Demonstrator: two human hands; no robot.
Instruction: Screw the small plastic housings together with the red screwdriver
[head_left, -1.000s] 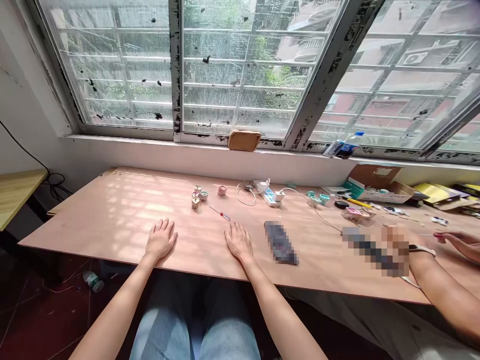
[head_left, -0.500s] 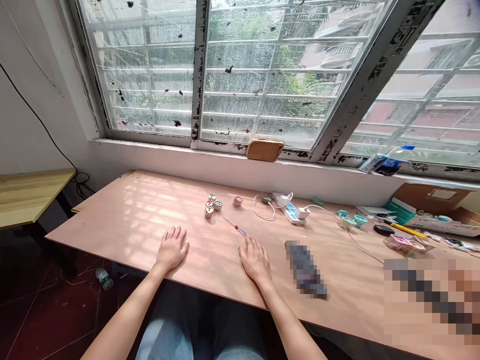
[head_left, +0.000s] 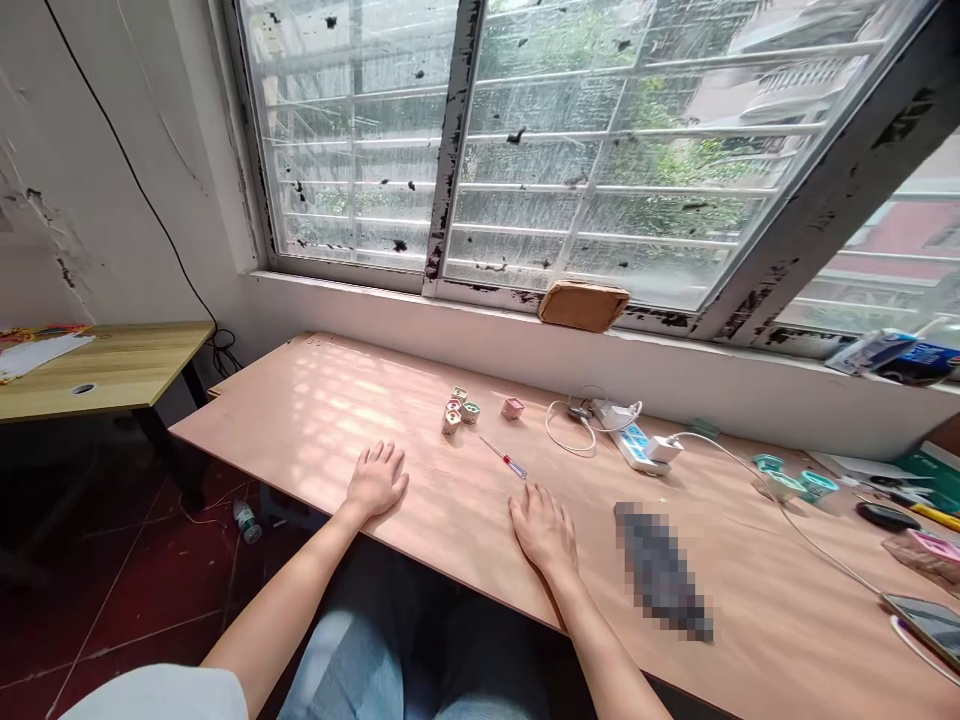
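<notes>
My left hand lies flat on the wooden table near its front edge, fingers stretched out and nothing in them. My right hand also rests palm down, open and empty. Just beyond its fingertips lies a screwdriver with a red and clear handle, its thin shaft pointing to the back left. Several small patterned containers stand in a cluster farther back. A single pink one sits apart to their right. A dark, pixelated object lies to the right of my right hand.
A power strip with white plugs and cables lies at the back. Teal containers, a black round object and a phone are on the right. A brown box-like item rests on the sill; another table stands left.
The view has swung to the left, so everything appears shifted rightward. Both hands stay flat at the same places on the table. The phone at the right now shows unblurred.
</notes>
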